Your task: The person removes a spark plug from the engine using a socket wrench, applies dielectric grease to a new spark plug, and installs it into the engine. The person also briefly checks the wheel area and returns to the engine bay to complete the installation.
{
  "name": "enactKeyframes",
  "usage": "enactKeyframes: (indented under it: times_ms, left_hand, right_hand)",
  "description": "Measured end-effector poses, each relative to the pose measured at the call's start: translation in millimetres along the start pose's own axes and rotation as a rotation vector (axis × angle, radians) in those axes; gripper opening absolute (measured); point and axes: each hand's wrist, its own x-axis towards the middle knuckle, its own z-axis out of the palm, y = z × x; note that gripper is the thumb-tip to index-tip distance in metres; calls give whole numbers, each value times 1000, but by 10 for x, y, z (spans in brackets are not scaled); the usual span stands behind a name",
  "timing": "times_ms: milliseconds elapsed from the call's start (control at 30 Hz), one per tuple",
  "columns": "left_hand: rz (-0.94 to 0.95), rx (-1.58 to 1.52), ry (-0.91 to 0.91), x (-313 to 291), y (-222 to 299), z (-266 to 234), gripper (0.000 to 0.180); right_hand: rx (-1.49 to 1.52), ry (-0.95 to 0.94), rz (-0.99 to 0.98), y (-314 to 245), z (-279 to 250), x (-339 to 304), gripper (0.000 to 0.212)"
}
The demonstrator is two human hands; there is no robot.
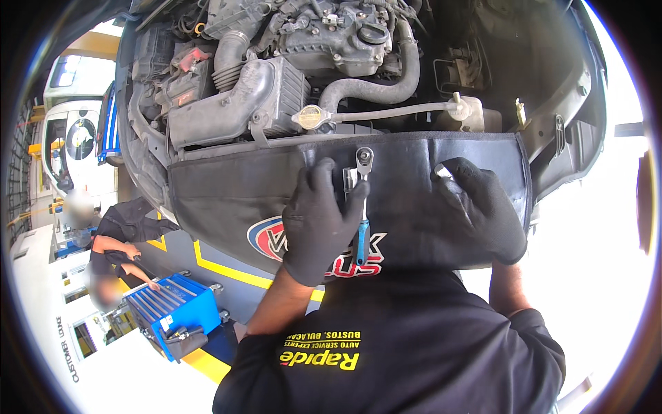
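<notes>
My left hand (321,221), in a black glove, is over the black cover (221,196) draped on the car's front edge. Its thumb and forefinger are spread, and the thumb tip lies over the shank of a ratchet wrench (362,238) with a blue handle and its head toward the engine. Beside that wrench, between thumb and forefinger, lies a metal cylinder (347,178) like a socket, partly hidden by the thumb. To the right, my gloved right hand (483,210) pinches a small shiny socket (442,170) between thumb and fingers, just above the cover.
Beyond the cover is the open engine bay, with a radiator cap (311,117), a grey hose (400,79) and an air filter housing (279,96). At lower left a person (121,241) reaches to a blue tool cart (172,310). A white vehicle (72,138) stands far left.
</notes>
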Motion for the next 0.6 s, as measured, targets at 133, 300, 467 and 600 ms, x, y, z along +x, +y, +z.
enactKeyframes:
  times_ms: [133,300,467,600]
  left_hand:
    - [-1,-112,-22,-19,-185,-121,58]
    - [18,-22,-64,26,-214,-106,61]
    - [-74,-63,-55,100,-208,15,49]
    - [-68,-229,-2,76,-276,-16,46]
  right_hand:
    - [70,42,-3,-39,48,-10,31]
    - [66,119,-286,31,100,-12,38]
    - [-28,0,-122,66,214,43,44]
    - [-13,39,-171,38,276,38,41]
